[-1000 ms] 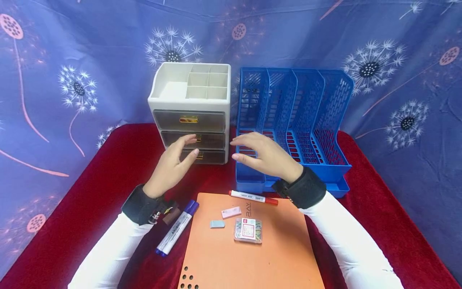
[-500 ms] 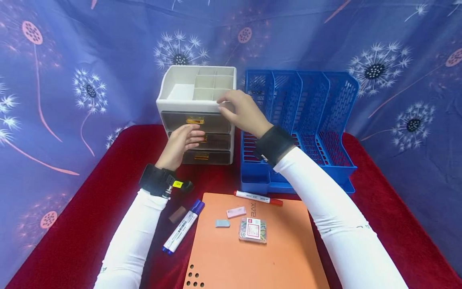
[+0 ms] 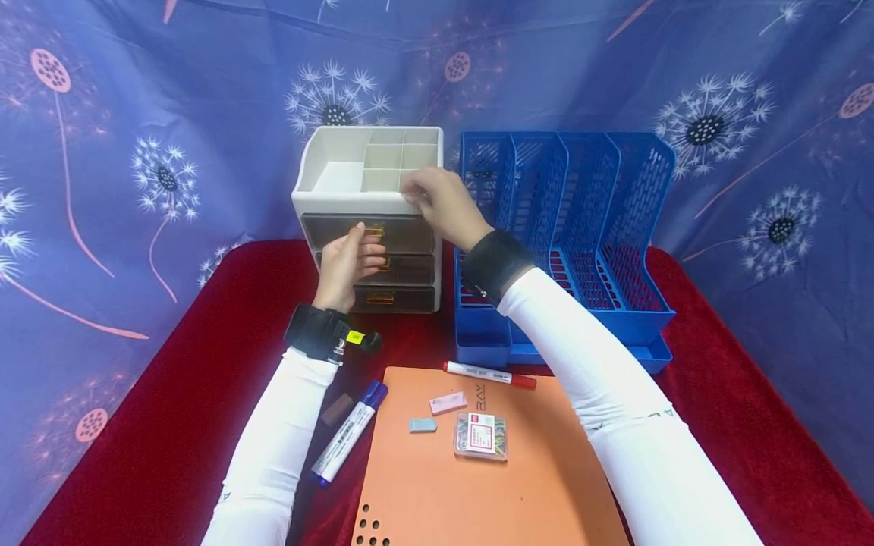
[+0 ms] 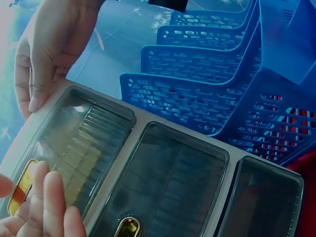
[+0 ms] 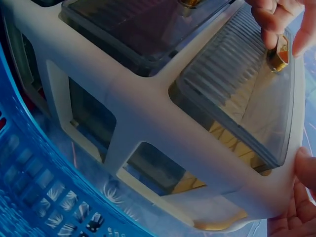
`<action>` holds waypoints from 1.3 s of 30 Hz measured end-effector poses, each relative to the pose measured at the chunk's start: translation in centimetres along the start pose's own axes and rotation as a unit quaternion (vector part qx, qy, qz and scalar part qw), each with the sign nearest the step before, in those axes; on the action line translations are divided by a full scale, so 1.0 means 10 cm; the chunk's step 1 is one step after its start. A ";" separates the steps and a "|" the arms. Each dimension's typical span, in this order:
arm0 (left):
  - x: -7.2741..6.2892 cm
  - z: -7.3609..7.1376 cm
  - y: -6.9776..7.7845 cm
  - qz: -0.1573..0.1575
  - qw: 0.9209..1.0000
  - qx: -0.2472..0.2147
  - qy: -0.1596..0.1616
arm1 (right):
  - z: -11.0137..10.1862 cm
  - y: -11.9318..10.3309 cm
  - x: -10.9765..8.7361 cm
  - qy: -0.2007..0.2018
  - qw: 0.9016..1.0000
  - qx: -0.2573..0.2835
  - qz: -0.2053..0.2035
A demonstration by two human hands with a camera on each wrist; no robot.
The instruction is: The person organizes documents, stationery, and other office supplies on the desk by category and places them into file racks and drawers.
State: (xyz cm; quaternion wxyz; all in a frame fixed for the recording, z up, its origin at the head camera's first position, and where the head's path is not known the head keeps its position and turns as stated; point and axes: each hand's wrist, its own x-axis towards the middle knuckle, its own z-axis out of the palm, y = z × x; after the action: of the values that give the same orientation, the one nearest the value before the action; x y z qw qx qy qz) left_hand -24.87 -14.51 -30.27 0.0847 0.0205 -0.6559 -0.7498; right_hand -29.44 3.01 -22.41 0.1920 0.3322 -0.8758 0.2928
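Note:
A white drawer organizer point(image 3: 350, 202) with smoky see-through drawers stands at the back. My right hand point(image 3: 442, 203) grips its upper front rim, the thumb on the front and the fingers over the edge, as the left wrist view shows. At the top drawer point(image 5: 232, 94), my left hand point(image 3: 348, 262) has curled fingers and thumb on either side of the gold handle point(image 5: 279, 53). A fingertip touches this handle in the right wrist view; the thumb lies very close to its other side. The drawer front looks closed or nearly so.
A blue mesh file rack point(image 3: 553, 227) stands right of the organizer. In front, an orange board point(image 3: 437, 485) bears a red marker point(image 3: 488, 374), a pink block point(image 3: 448, 403), a light blue block point(image 3: 422, 425) and a clear box point(image 3: 481, 437). Blue-purple markers point(image 3: 350, 434) lie left of it.
Both hands have moved forward to the organizer. The right hand has risen onto its top rim and taken hold; the left hand has come up to the top drawer's handle, its fingers curling.

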 end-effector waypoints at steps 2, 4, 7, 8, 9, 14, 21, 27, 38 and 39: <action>0.01 0.01 -0.01 -0.001 1.000 -0.007 0.009 | -0.01 -0.01 0.01 -0.005 1.000 -0.002 0.007; 0.01 0.02 -0.01 0.001 1.000 -0.015 0.017 | -0.01 -0.03 0.02 -0.011 1.000 -0.002 0.017; 0.01 0.04 -0.01 -0.002 0.999 -0.027 0.024 | -0.02 -0.06 0.04 -0.016 0.999 -0.001 0.032; 0.02 0.04 -0.01 -0.003 0.999 -0.031 0.025 | -0.02 -0.07 0.05 -0.020 0.999 -0.002 0.039; 0.02 0.05 -0.01 -0.004 0.999 -0.035 0.026 | -0.02 -0.07 0.06 -0.022 0.999 -0.003 0.044; 0.03 0.06 -0.01 -0.008 0.998 -0.052 0.033 | -0.05 -0.09 0.07 -0.025 0.998 0.003 0.053; -0.01 0.05 -0.01 -0.010 0.998 -0.051 0.045 | -0.05 -0.11 0.07 -0.035 0.998 0.006 0.060; -0.10 0.05 -0.02 -0.001 0.999 -0.031 0.035 | -0.07 -0.10 0.08 -0.033 0.998 0.004 0.059; -0.35 -0.02 -0.01 0.012 0.999 -0.046 0.016 | -0.09 -0.05 0.13 -0.048 0.997 0.002 0.057; -0.37 -0.03 -0.01 0.013 0.999 -0.042 0.014 | -0.09 -0.04 0.12 -0.049 0.997 0.001 0.058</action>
State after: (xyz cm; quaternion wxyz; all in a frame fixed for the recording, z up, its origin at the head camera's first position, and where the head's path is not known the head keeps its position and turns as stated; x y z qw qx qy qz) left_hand -21.16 -14.18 -30.71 0.1045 0.0183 -0.6230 -0.7750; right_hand -29.87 2.75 -20.88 0.1312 0.2950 -0.9015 0.2882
